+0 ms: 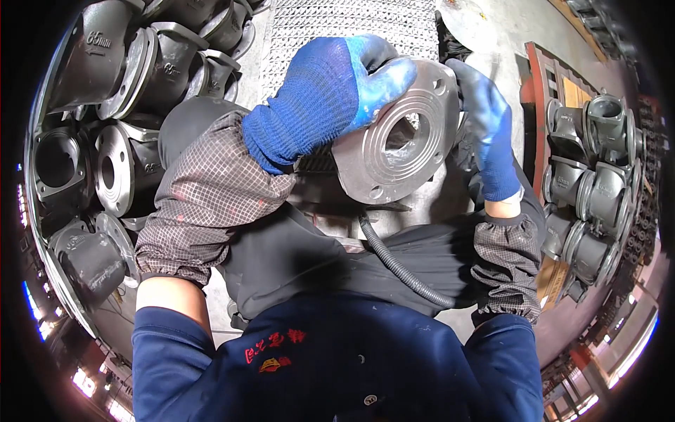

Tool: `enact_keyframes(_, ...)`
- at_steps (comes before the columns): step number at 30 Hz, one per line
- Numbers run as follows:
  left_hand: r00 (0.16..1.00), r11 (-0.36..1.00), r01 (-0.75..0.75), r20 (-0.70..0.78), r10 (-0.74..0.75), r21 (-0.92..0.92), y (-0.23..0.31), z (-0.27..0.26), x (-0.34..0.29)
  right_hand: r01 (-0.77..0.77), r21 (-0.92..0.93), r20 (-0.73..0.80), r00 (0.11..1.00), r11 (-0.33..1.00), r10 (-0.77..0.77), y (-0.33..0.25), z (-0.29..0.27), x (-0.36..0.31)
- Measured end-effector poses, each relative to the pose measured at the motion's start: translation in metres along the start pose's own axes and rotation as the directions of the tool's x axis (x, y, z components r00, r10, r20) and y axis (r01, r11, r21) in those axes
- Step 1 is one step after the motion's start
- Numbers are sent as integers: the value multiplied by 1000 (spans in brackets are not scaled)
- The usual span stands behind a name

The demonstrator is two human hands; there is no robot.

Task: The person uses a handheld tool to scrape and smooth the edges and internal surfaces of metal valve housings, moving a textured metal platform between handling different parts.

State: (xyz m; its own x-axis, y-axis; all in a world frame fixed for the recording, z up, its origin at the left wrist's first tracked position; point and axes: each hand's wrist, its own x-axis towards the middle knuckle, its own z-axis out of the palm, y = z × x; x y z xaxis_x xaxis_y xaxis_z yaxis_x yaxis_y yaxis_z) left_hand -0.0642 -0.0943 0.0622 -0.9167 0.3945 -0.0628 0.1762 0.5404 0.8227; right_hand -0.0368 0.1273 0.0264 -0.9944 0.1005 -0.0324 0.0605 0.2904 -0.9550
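A grey cast-metal flanged valve body is held up above my knees, tilted, its round face with a central bore and bolt holes turned toward me. My left hand, in a blue knit glove with a coated palm, grips its upper left edge with the thumb over the flange. On the other side, my right hand, gloved the same way, is closed against the right edge. Its fingertips are partly hidden behind the casting.
Similar valve bodies are piled at my left. More castings stand at the right beside a red frame. A patterned metal grating lies ahead. A grey corrugated hose crosses my lap.
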Motion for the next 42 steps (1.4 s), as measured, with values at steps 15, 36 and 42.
enact_keyframes(15,997,997,-71,-32,70,-20,5,14,-9,618,-434,338,786,656,-517,28,-23,-4)
enact_keyframes(36,991,960,-127,-78,111,-248,-79,-37,-26,105,144,103,987,984,-120,-48,22,-26)
enact_keyframes(42,939,983,-86,-344,25,-165,-48,-37,-54,-169,238,193,973,957,124,-73,41,-19)
